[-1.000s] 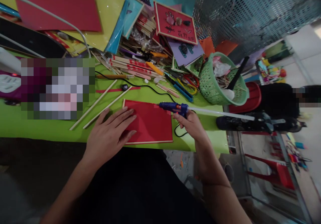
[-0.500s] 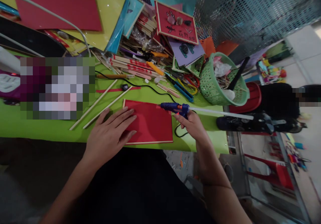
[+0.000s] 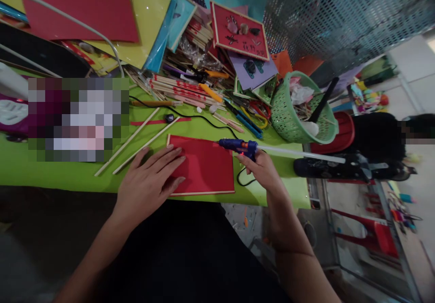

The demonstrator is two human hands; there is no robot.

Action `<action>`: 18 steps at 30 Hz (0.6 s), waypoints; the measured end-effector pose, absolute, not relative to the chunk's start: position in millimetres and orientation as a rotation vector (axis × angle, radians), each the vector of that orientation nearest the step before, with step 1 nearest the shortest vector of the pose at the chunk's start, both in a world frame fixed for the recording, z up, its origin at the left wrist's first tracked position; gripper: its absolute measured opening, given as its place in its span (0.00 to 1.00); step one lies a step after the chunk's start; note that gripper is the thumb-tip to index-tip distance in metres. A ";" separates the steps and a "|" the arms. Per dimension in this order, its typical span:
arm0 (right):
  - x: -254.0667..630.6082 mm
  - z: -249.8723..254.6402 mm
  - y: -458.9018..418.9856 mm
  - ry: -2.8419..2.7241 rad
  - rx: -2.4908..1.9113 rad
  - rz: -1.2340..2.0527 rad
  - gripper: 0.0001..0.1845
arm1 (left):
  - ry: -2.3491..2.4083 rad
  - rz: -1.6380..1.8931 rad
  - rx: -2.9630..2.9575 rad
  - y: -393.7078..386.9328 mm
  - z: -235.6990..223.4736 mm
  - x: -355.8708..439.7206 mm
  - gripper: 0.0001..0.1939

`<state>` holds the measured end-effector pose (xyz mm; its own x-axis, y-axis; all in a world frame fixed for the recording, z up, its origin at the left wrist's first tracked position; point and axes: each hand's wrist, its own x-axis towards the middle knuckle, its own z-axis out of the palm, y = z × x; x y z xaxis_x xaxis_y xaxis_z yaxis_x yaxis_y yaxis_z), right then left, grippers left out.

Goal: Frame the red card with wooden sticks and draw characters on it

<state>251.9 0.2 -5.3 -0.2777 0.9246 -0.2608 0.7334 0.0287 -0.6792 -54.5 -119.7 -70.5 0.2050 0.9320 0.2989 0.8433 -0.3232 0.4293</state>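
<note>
Right hand [image 3: 260, 169] Holding Gun [image 3: 239, 146] at Red Card [image 3: 204, 169]

The card is lying flat on the green bench [image 3: 81, 171], near its front edge, showing a plain, matte, deep-red face. Pale strips [image 3: 204, 193] are edging its left and lower sides. The left hand [image 3: 152, 171] is resting palm down, fingers spread a little, over the card's left part. The right hand is clamping round the handle of the gun, which is dark blue with orange-red parts and a small glowing red light. A whitish glue stick [image 3: 306, 156] is jutting out of its back, and its nozzle is pointing left at the card's far edge, near the right corner. Two loose sticks [image 3: 127, 142] are lying slantwise beyond the left hand.

The left hand is hiding much of the card's left side, including most of the strip there. Whether the nozzle is touching the card or hanging just above it, one cannot tell. A pixelated patch [image 3: 84, 117] is masking things at the left, and the frame is cutting off the purple device [image 3: 13, 115] beside it.

Behind, a framed card [image 3: 240, 40] is bearing dark handwritten Chinese characters; the first is looking like 花, the others being too small to read surely. Red markings on the bundled sticks [image 3: 180, 88] are staying illegible.
</note>
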 end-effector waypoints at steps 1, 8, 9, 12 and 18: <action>253.1 -4.5 -0.1 -2.056 -1.722 1.086 0.25 | 1.717 0.767 2.304 -119.6 -70.5 -54.6 0.26; 249.2 -6.9 -0.8 -2.007 -1.679 1.154 0.25 | 1.707 0.778 2.289 -118.7 -69.4 -55.1 0.26; 249.6 -7.8 -0.8 -2.011 -1.677 1.155 0.24 | 1.707 0.780 2.285 -118.8 -69.3 -55.1 0.26; 255.5 -8.6 -1.1 -2.031 -1.712 1.110 0.24 | 1.707 0.787 2.272 -119.3 -69.4 -55.2 0.26; 269.8 -5.4 -2.8 -2.000 -1.809 1.053 0.24 | 1.714 0.776 2.271 -118.9 -70.6 -55.3 0.26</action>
<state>269.8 -2.8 -5.4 -0.2007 0.9390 -0.2794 0.7616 -0.0298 -0.6474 -55.3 -118.9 -70.6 0.1936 0.9370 0.2907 0.8366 -0.3124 0.4500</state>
